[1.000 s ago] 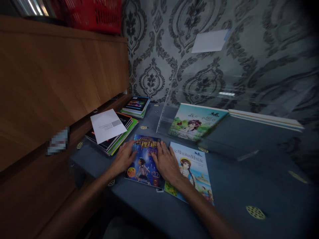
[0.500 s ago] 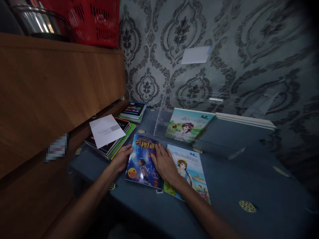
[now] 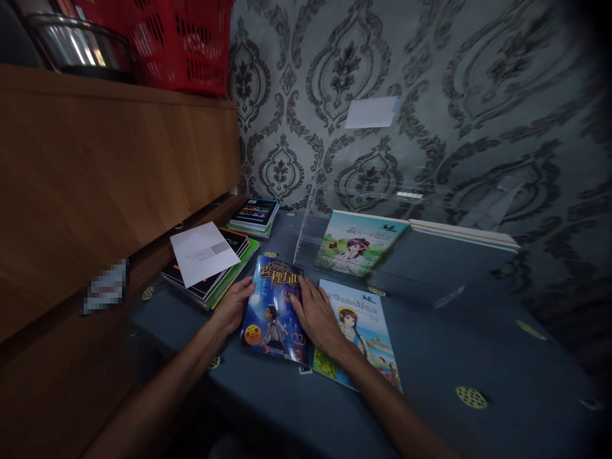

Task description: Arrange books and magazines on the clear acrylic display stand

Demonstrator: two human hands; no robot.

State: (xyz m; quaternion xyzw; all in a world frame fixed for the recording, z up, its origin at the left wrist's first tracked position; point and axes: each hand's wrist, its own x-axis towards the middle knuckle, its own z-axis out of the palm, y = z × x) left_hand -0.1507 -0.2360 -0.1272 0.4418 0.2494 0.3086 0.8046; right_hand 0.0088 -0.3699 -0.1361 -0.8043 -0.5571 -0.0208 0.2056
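Between my hands is a blue paperback book [image 3: 275, 312], its cover showing a cartoon child and gold lettering. My left hand [image 3: 234, 303] grips its left edge, thumb on the cover. At the right edge, my right hand [image 3: 318, 315] holds it with the thumb over the cover and the fingers along the side. Beneath my right wrist lies a light-blue picture book [image 3: 377, 331] with a braided girl on it, partly covered by my forearm. Farther back, a green-blue picture book [image 3: 361, 239] leans inside a clear acrylic holder [image 3: 329, 172].
A stack of books [image 3: 239, 255] with a white sheet [image 3: 203, 252] on top sits at the left. Behind it is a smaller book pile [image 3: 253, 213]. A wooden cabinet [image 3: 119, 159] bears a red basket [image 3: 186, 48] and a metal pot [image 3: 81, 44]. The table has a dark blue cloth [image 3: 430, 357].
The view has shifted very slightly. The blue book's lower edge seems tipped a little, with both hands staying at its sides. Nothing else has visibly moved.
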